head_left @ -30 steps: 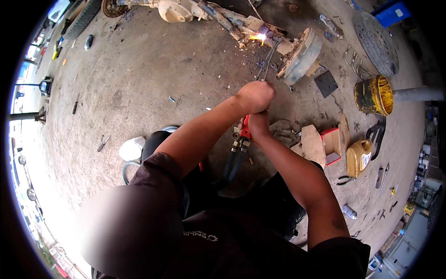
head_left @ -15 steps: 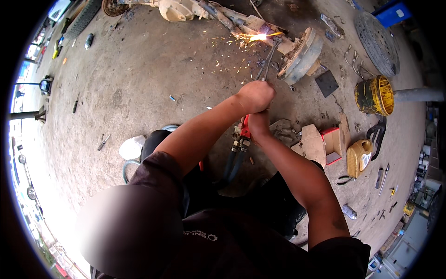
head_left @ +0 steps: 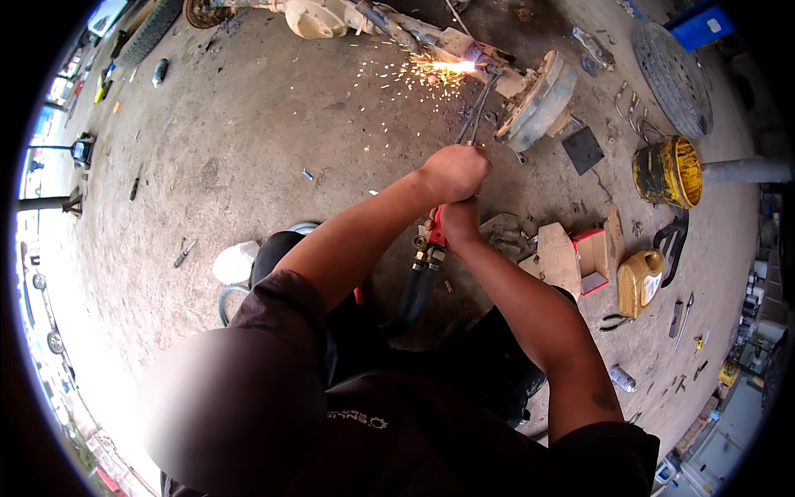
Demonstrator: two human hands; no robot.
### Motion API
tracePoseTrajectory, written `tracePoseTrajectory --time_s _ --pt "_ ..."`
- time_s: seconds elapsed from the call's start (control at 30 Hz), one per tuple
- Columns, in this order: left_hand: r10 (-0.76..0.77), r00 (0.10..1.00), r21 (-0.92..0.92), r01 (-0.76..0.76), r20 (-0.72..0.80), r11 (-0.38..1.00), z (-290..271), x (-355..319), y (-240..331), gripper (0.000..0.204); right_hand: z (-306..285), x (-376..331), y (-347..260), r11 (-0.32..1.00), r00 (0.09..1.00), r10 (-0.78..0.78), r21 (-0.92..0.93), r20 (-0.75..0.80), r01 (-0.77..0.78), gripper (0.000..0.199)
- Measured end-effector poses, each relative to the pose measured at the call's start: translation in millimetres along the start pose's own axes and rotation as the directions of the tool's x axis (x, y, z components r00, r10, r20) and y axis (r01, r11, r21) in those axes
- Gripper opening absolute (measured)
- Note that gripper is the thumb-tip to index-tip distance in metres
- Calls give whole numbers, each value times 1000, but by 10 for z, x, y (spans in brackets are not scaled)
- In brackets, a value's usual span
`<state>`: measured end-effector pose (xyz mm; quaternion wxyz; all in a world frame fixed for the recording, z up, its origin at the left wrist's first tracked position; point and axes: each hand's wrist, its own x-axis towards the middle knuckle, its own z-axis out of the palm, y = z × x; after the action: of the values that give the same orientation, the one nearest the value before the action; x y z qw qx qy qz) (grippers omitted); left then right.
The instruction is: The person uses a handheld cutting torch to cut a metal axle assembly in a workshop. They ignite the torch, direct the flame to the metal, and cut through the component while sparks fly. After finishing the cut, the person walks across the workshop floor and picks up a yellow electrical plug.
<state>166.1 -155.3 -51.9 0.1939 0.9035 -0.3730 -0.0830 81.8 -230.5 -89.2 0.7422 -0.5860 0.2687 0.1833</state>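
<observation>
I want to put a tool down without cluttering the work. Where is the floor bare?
The widest bare patch of concrete floor lies left of the sparks, between the axle and the white bag. To the right it is crowded: open box, yellow jug, yellow bucket and scattered hand tools.

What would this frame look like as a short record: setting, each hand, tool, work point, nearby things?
setting: rough concrete floor of an open workshop yard
left hand: gripping the upper part of the cutting torch
right hand: closed on the torch's red valve end, just below the left
hoses: two dark ones running from the torch down toward the body
work point: bright flame and sparks at the torch tip, on an axle assembly beside its brake drum
nearby: yellow bucket, yellow oil jug, open cardboard box, dark wheel disc
</observation>
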Motion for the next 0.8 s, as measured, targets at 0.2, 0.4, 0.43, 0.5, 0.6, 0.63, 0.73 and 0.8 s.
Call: tracePoseTrajectory --time_s 0.2,0.4,0.43,0.5,0.6,0.63,0.73,0.8 --pt "-13 1000 -1 13 10 1000 2 -2 -3 25 8 -1 5 1000 1000 6 4 -10 -6 16" --pt "-16 1000 -3 16 16 1000 -34 -7 21 26 5 5 9 1000 1000 -5 -11 -8 5 17" --pt "-18 1000 -4 18 15 1000 -34 -9 19 26 3 8 12 1000 1000 -3 -12 -4 3 17" --pt "-19 1000 6 19 15 1000 -19 -7 7 26 2 15 26 1000 1000 -5 -9 1 5 17" --pt "-20 1000 5 20 6 1000 19 -5 -9 26 1 24 42 1000 1000 -10 -5 -1 10 16" --pt "-20 1000 3 20 1 1000 24 -4 -11 26 2 24 39 1000 1000 -5 -10 -4 5 16" --pt "-2 1000 4 2 -2 1000 21 -1 -6 26 2 16 27 1000 1000 -9 -20 -14 9 16" --pt "-8 1000 7 8 13 1000 18 8 -7 25 9 2 10 1000 1000 -7 -22 -17 7 16"
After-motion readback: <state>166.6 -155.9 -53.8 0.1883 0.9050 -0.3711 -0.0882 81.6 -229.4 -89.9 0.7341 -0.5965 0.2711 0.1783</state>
